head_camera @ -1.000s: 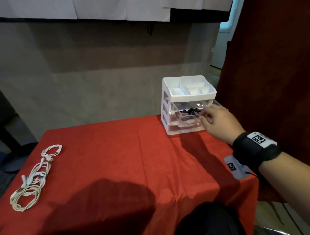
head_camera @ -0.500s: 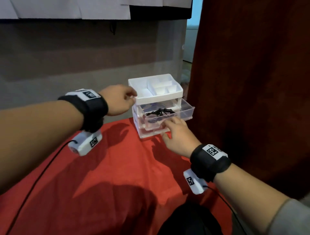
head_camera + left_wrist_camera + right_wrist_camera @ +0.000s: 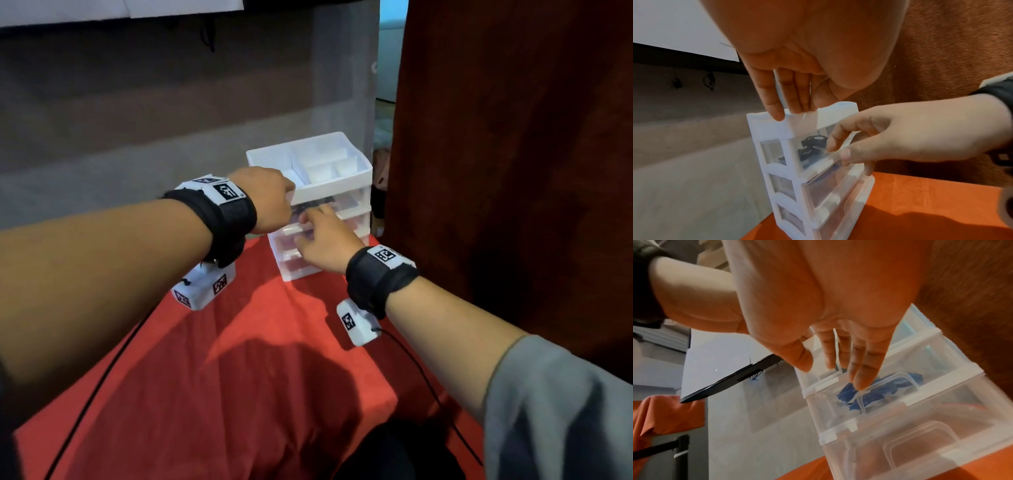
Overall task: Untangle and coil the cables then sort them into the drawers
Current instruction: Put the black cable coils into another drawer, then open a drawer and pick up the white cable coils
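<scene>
A white three-drawer unit stands at the table's far right corner. My left hand rests on its top left rim, with straight fingers lying over the edge. My right hand presses on the clear front of the top drawer; its fingers are straight and spread. The top drawer sits nearly flush in the frame. A coiled black cable lies inside it. A blue cable fills the middle drawer. The bottom drawer looks empty.
A red cloth covers the table, and its right edge runs close beside the unit. A dark red curtain hangs directly to the right. A grey wall is behind. Open compartments top the unit.
The top drawer, pulled out half a second ago, has slid in under my right hand. My left hand came in a second ago and stays on the unit's top.
</scene>
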A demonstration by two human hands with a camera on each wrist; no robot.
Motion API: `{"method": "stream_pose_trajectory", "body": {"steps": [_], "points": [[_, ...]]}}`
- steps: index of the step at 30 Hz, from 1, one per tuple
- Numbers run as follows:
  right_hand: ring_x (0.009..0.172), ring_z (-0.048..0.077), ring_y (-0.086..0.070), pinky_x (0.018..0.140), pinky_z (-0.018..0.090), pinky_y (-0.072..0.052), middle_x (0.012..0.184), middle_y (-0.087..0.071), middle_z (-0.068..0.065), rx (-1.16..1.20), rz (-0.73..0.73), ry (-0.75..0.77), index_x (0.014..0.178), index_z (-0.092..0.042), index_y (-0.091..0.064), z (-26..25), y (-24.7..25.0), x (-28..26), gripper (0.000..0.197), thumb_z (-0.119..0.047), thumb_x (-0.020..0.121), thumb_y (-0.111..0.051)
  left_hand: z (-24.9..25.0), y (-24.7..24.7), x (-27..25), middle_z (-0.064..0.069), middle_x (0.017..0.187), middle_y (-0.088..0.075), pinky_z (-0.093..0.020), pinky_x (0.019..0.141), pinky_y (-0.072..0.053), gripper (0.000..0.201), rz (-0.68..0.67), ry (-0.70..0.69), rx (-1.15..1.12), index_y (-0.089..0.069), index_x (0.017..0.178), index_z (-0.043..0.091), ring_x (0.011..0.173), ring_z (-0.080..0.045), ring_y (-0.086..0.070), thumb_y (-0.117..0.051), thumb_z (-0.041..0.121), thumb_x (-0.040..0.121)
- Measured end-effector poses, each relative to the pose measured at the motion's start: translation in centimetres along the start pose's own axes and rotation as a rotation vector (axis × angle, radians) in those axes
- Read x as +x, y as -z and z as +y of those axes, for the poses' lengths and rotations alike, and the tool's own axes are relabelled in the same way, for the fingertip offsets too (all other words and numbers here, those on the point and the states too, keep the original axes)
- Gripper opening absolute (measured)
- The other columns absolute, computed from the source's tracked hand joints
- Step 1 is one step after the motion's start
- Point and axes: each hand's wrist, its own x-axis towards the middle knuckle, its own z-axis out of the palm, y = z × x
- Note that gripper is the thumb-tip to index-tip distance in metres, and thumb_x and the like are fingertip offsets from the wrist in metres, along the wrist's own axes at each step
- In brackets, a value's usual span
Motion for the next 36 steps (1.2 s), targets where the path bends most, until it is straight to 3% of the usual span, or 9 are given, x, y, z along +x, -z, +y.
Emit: {"method": "stream_pose_trajectory", "body": {"steps": [6,9,11,14,16,19,22,28,36], "points": [[0.093,0.017,-0.06,0.085,0.03,-0.051,0.113,-0.057,-0.003,0.314,0.142,-0.041,0.102,-0.016,-0.064,2.3,-2.0,-0.9,0.014,-0.016,0.089,-0.061,0.0,0.4,0.0,0.002,0.11,-0.068,-0.036,0.082,-0.054,0.037,-0.013,0.03,-0.042,-0.067,0.104,0.03,0.097,-0.029,-0.061,-0.045,0.03,0.075],[0.084,0.016,-0.062,0.079,0.026,-0.051,0.106,-0.054,-0.003,0.389,0.297,-0.121,0.087,-0.019,-0.063,3.6,-3.4,-1.6,0.008,-0.013,0.087,-0.058,0.1,0.2,0.0,0.003,0.118,-0.067,-0.037,0.086,-0.055,0.042,-0.015,0.039,-0.06,-0.067,0.113,0.031,0.104,-0.029,-0.061,-0.045,0.032,0.076],[0.074,0.021,-0.06,0.07,0.03,-0.049,0.087,-0.06,-0.003,0.447,0.365,-0.258,0.075,-0.019,-0.056,4.4,-4.1,-1.6,0.011,-0.018,0.086,-0.053,0.2,0.2,-0.1,0.002,0.121,-0.067,-0.039,0.088,-0.055,0.045,-0.017,0.037,-0.059,-0.066,0.118,0.03,0.106,-0.029,-0.061,-0.045,0.033,0.078],[0.061,0.021,-0.056,0.05,0.024,-0.046,0.069,-0.059,-0.002,0.667,0.187,-0.506,0.079,-0.021,-0.059,5.1,-5.2,-2.0,0.011,-0.016,0.088,-0.055,0.1,0.4,-0.3,0.002,0.12,-0.067,-0.039,0.088,-0.055,0.048,-0.026,0.031,-0.061,-0.067,0.116,0.029,0.105,-0.029,-0.062,-0.043,0.037,0.075],[0.066,0.017,-0.057,0.055,0.026,-0.05,0.077,-0.061,0.001,0.738,-0.002,-0.567,0.088,-0.016,-0.064,5.1,-5.7,-2.2,0.008,-0.012,0.092,-0.059,0.2,0.7,-0.2,0.002,0.114,-0.069,-0.038,0.085,-0.055,0.04,-0.032,0.032,-0.06,-0.069,0.109,0.029,0.1,-0.028,-0.062,-0.046,0.034,0.077],[0.079,0.022,-0.058,0.067,0.034,-0.054,0.09,-0.067,0.007,0.761,-0.105,-0.553,0.088,-0.017,-0.068,5.0,-6.3,-1.4,0.007,-0.014,0.092,-0.063,0.4,0.8,0.0,0.002,0.113,-0.069,-0.036,0.084,-0.055,0.034,-0.029,0.042,-0.055,-0.069,0.11,0.028,0.099,-0.027,-0.062,-0.049,0.028,0.082],[0.078,0.024,-0.057,0.058,0.03,-0.053,0.095,-0.066,0.013,0.812,-0.144,-0.546,0.09,-0.013,-0.069,4.8,-6.7,-0.9,0.007,-0.016,0.092,-0.063,0.4,0.7,0.1,0.001,0.11,-0.069,-0.034,0.078,-0.053,0.031,-0.023,0.041,-0.05,-0.07,0.108,0.028,0.096,-0.027,-0.062,-0.05,0.028,0.084],[0.046,0.014,-0.047,0.046,0.022,-0.041,0.068,-0.06,0.005,0.644,-0.125,-0.536,0.084,-0.018,-0.063,4.9,-6.2,-3.3,0.013,-0.023,0.096,-0.063,0.2,0.7,0.2,0.0,0.113,-0.07,-0.036,0.084,-0.054,0.032,-0.021,0.029,-0.058,-0.07,0.114,0.028,0.1,-0.027,-0.063,-0.05,0.035,0.09],[0.067,0.023,-0.057,0.054,0.029,-0.049,0.075,-0.066,0.009,0.721,-0.141,-0.511,0.09,-0.015,-0.067,6.3,-5.3,-9.5,0.013,-0.025,0.097,-0.066,0.1,0.2,-0.1,-0.001,0.124,-0.067,-0.04,0.094,-0.054,0.039,-0.008,0.017,-0.064,-0.067,0.122,0.027,0.11,-0.03,-0.062,-0.049,0.038,0.089]]}}
